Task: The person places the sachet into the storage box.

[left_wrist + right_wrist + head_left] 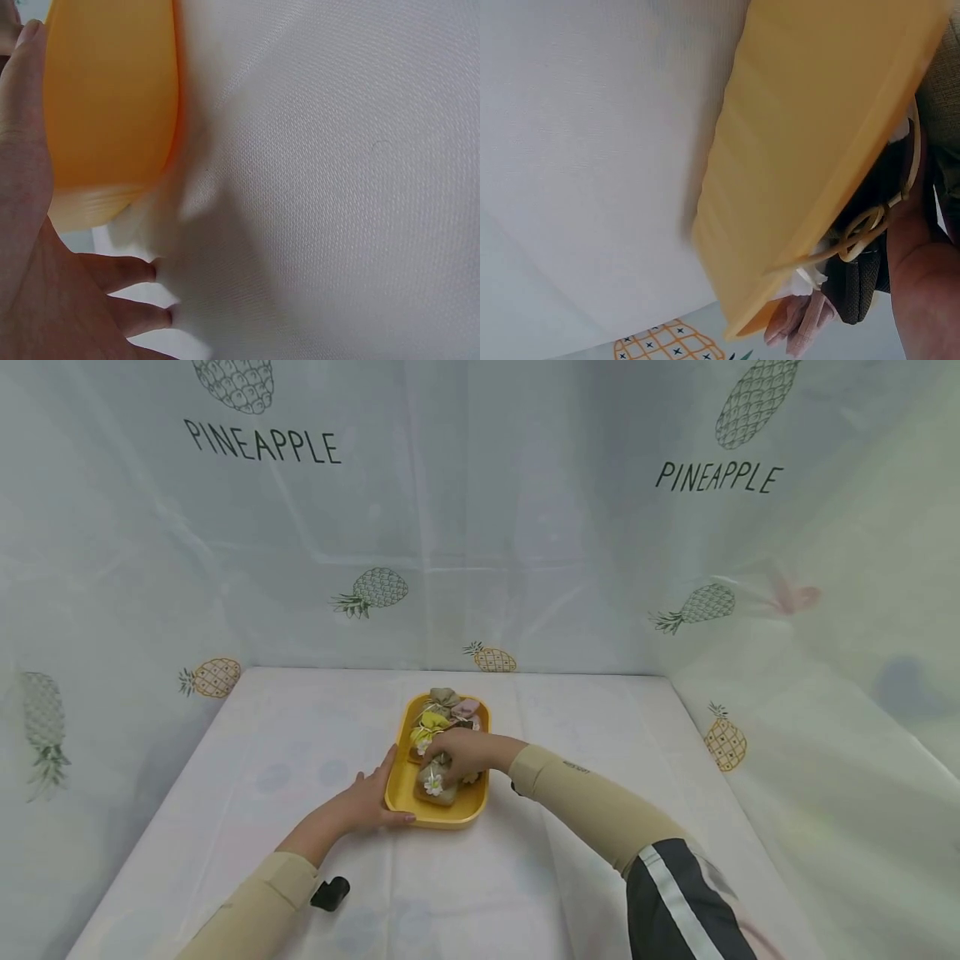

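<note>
A yellow tray (438, 818) holds several small drawstring pouches. My left hand (369, 802) lies against the tray's left side, fingers fairly straight and thumb along its front edge; the left wrist view shows the thumb beside the tray wall (112, 97). Over the tray, the fingers of my right hand (468, 752) pinch the gathered neck of a greyish-beige pouch (437, 783) with a white flower, at the front of the tray. A yellow pouch (429, 727) is behind it. In the right wrist view, a dark pouch (853, 289) with tan cord shows near my right hand (922, 292).
Further pouches, one olive-grey (442, 697) and one pink (465, 708), sit at the back of the tray. A white cloth (600, 727) covers the table. Pineapple-printed sheeting (525, 527) hangs behind and at both sides.
</note>
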A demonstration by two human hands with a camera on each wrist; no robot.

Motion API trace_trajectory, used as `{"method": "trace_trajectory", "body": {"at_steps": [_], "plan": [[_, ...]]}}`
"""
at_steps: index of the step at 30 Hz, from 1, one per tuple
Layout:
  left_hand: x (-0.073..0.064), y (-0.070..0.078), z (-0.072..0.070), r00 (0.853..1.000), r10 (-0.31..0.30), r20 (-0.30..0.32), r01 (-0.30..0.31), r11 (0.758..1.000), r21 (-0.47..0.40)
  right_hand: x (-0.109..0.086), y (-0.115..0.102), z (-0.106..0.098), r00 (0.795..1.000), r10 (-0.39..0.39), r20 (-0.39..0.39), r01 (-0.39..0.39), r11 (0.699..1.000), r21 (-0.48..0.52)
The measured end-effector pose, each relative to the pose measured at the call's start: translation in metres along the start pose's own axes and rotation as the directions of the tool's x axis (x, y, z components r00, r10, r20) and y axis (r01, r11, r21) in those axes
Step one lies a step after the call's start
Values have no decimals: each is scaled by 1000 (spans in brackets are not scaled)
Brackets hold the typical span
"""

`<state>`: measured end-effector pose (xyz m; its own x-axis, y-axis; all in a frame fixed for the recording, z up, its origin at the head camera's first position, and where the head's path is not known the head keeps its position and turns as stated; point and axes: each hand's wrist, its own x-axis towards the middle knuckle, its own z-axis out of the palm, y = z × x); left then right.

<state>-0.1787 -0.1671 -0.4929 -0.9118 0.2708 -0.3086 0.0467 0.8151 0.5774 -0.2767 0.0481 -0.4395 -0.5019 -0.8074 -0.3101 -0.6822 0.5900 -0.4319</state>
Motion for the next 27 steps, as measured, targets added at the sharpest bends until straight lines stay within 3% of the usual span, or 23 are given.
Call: {"method": "trace_trajectory", "body": {"at_steps": [6,13,20,27], "plan": [[1,-2,1,1000,8,-5,-8,1000,2,1,-1,4,1000,2,2,-2,1000,-23],[2,-3,2,1000,14,-13,-14,1000,18,-2,2,6,993,-114,22,116,989,-94],[3,-4,2,1000,10,-28,-9,1000,28,-7,2,6,989,-144,43,147,986,-73],[1,-3,0,998,16,-63,-9,995,100,-12,1,4,986,-163,37,165,985,-41]]}}
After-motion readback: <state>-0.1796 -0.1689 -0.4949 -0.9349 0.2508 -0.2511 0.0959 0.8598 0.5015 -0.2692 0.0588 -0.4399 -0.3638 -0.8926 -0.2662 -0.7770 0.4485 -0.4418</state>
